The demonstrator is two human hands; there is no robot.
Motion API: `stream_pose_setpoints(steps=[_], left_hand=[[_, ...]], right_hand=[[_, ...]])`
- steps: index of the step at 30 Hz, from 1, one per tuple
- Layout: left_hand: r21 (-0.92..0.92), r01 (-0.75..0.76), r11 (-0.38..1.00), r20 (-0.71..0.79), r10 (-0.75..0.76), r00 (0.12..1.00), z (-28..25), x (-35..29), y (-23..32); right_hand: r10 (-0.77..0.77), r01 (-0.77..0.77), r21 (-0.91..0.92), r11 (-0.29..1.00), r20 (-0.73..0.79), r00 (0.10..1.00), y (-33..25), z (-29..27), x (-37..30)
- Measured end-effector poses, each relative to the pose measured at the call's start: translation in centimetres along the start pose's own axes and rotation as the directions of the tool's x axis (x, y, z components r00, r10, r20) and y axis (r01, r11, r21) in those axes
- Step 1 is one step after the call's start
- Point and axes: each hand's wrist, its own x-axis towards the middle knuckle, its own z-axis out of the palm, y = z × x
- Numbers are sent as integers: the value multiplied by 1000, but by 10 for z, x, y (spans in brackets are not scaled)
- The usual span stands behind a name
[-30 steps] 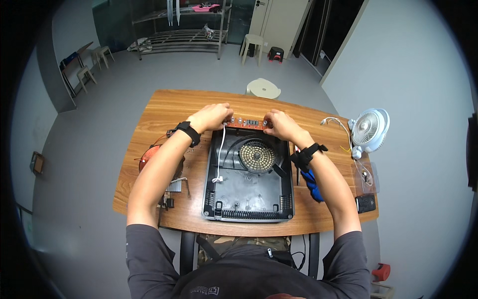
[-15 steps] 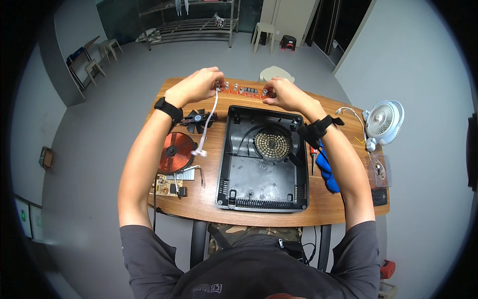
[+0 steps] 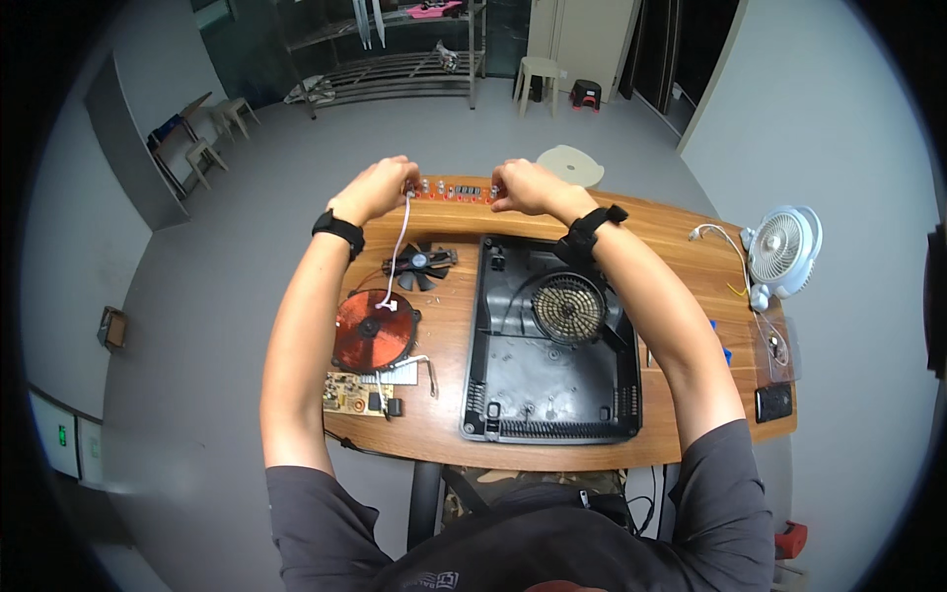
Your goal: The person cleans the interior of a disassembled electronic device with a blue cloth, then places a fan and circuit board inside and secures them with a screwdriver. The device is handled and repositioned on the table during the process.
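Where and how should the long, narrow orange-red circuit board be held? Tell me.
Pinch the long, narrow orange-red circuit board at its two short ends, coming from left and right, as the left hand and right hand do. It is a slim strip with small components along its middle, so the ends should spare them. Mind the thin white cable hanging at its left end.

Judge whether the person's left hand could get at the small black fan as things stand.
Probably yes, but it would first have to release the red circuit board: the small black fan lies near the left hand, seemingly uncovered apart from the white cable crossing its left side.
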Motion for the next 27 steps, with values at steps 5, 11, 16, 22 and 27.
stream_pose_setpoints(steps=[5, 11, 16, 22, 27], left_hand=[[137, 75, 988, 65, -84, 994, 46, 4, -34], [200, 105, 974, 90, -125, 988, 87, -8, -71], [201, 104, 974, 151, -135, 979, 111, -12, -81], [154, 138, 978, 177, -164, 970, 113, -9, -80], [139, 179, 974, 195, -204, 959, 111, -11, -78]], right_hand=[[93, -70, -139, 988, 169, 981, -8, 29, 44], [147, -101, -166, 981, 300, 942, -31, 52, 72], [158, -117, -131, 984, 368, 916, -29, 76, 82], [142, -133, -51, 990, 391, 909, -13, 97, 87], [105, -95, -51, 994, 286, 952, -14, 92, 74]])
